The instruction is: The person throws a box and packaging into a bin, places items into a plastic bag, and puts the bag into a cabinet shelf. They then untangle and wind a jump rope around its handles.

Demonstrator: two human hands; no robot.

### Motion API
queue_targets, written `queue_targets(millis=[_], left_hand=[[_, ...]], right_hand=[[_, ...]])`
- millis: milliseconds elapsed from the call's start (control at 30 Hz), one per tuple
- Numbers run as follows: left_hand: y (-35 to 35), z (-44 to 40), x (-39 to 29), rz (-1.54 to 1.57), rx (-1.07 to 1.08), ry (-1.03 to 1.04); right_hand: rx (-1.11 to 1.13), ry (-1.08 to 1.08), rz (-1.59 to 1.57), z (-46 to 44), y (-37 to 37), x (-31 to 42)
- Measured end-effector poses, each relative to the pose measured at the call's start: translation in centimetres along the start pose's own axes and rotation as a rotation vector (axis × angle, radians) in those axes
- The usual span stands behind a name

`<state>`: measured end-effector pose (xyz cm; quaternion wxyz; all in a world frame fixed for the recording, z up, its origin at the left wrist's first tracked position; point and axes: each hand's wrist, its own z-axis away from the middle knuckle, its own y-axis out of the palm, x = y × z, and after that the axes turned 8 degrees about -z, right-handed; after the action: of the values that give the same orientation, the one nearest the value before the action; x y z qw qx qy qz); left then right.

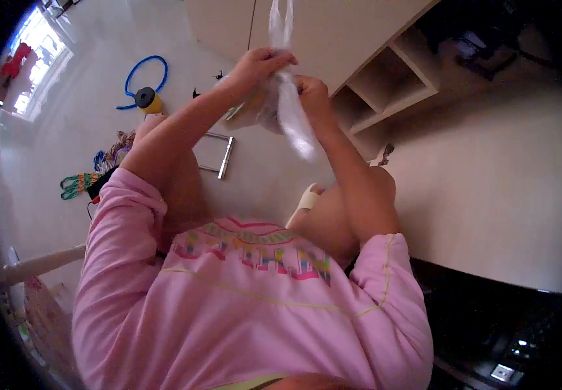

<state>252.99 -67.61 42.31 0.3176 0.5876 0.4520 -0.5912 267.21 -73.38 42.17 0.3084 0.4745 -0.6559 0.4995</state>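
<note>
A translucent white plastic bag hangs in front of me, its twisted handles stretching up and down between my hands. My left hand is closed on the bag's gathered neck from the left. On the other side, my right hand has its fingers curled around the same plastic, close beside the left. The bag's body sits below and behind my wrists, with something greenish showing faintly inside. What the bag contains cannot be made out.
On the floor to the left lie a blue cord loop, a black-and-yellow spool and bundles of coloured cord. A metal frame lies below the bag. A wooden cabinet with open compartments stands to the right.
</note>
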Motion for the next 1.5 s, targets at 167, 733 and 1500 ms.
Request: queue_targets(millis=[167, 733, 1500], left_hand=[[-0.6, 0.0, -0.1, 0.496, -0.112, -0.112], [-0.5, 1.3, -2.3, 0.142, 0.157, 0.178], [-4.3, 1.7, -4.7, 0.023, -0.157, -0.003]], right_hand=[[-0.240, -0.737, 0.405, 0.4, 0.6, 2.5], [-0.153, 0.413, -0.591, 1.0, -0.1, 2.5], [0.265, 0.356, -0.482, -1.1, -1.7, -0.5]])
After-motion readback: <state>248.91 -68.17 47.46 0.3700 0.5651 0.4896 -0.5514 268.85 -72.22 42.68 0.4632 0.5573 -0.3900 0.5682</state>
